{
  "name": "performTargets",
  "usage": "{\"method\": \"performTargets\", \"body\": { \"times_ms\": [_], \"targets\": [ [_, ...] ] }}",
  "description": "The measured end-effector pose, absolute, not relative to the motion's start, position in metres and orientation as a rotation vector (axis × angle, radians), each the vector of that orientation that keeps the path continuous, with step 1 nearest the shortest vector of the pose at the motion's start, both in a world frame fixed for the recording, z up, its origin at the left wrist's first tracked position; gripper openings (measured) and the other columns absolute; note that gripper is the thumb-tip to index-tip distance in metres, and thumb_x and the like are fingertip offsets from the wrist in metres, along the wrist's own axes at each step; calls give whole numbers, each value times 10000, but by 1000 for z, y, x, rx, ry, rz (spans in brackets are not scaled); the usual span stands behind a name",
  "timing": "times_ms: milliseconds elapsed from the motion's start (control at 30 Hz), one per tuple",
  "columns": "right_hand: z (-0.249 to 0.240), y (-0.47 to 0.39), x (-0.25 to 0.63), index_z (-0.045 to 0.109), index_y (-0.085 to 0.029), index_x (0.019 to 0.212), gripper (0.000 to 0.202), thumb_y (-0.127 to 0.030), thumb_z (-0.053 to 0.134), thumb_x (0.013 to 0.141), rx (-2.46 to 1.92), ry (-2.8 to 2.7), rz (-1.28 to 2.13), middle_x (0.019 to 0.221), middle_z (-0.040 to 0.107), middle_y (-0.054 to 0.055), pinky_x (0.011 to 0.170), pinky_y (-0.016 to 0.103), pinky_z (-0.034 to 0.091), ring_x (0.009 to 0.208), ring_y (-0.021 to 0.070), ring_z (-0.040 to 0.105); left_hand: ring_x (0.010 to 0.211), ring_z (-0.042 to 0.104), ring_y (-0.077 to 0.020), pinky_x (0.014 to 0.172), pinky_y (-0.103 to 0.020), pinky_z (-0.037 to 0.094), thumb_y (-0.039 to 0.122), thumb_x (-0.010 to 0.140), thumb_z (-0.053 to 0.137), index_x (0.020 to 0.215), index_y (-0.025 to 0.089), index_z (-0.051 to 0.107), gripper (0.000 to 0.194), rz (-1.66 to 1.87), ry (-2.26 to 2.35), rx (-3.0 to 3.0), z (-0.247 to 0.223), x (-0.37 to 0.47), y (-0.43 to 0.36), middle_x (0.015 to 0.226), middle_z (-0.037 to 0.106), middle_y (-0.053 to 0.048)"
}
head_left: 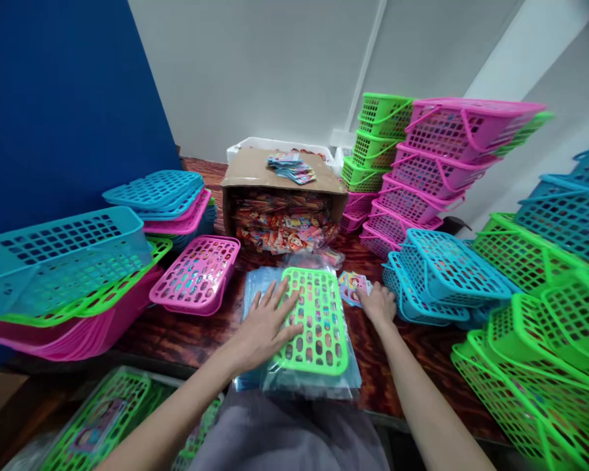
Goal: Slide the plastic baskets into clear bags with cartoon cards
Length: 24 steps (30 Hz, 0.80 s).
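Left hand (265, 325), open, seemingly steadies the green lid (319, 320) from nine o'clock. Right hand (379, 303) touches two-o'clock cards (353, 288), grip unclear.

Here's the clothing: muted grey cloth (289, 438) with a purplish cast, softly creased, just below the near edge of the worktop (191, 340), its weave too blurred to read. And now the arms, left forearm (181, 409) and right forearm (425, 405), slender and bare, leading to bare hands, left (266, 325) and right (379, 302), with slim fingers.
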State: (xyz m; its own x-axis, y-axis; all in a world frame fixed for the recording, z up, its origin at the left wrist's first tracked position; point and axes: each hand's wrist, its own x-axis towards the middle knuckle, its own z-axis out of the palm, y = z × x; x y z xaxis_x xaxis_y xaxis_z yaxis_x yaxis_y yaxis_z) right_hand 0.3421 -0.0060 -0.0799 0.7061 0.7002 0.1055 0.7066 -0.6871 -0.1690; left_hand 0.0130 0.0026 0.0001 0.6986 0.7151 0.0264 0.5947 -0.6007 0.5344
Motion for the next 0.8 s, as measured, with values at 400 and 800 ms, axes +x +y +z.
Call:
{"method": "performTargets", "body": {
  "times_ms": [400, 800],
  "targets": [
    [-62, 30, 361, 564, -188, 1305, 403, -359, 632, 947, -2846, -1470, 85, 1364, 554, 111, 958, 499, 520, 1181, 278, 582, 1544, -22, -311, 1223, -608, 157, 575, 987, 439, 1592, 317, 142, 722, 440, 901, 2542, -7, 6, -16, 1683, 21, -87],
    [-57, 77, 399, 555, -191, 1322, 427, -365, 641, 942, -2808, -1941, 378, 1375, 548, 111, 969, 515, 512, 1189, 284, 578, 1538, 92, -351, 1211, -618, 212, 395, 942, 616, 1542, 202, 304, 702, 625, 696, 2737, -3, -18, -75, 1654, 194, -150]
  ]
}}
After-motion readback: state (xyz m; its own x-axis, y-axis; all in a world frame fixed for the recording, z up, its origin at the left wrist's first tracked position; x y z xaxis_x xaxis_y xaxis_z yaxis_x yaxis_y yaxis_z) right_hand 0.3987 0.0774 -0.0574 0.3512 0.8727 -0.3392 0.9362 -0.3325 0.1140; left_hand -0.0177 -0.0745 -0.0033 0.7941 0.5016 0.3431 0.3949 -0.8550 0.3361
